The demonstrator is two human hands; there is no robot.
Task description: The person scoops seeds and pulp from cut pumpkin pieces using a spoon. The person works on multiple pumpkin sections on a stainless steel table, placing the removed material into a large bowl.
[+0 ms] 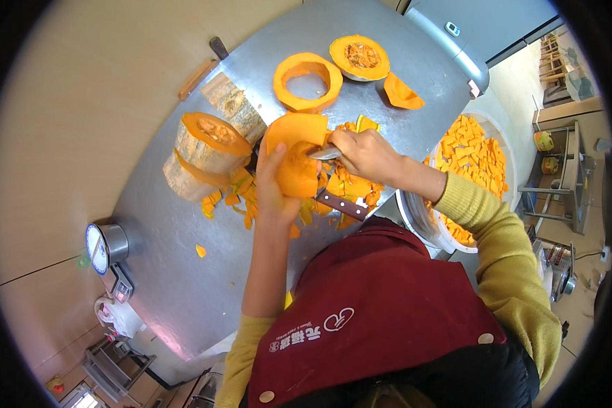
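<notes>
The left hand has its fingers wrapped round a peeled orange pumpkin wedge, held up just over the steel surface, while the right hand grips a metal scraper pressed against the wedge. A good deal looks done: the white tub to the right is heaped with cut pumpkin pieces and peelings lie around a cleaver. Still waiting are the unpeeled pumpkin chunk, a pumpkin ring and a seeded pumpkin end.

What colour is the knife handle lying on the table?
Dark reddish-brown, seen in the head view: knife handle on the steel table.
</notes>
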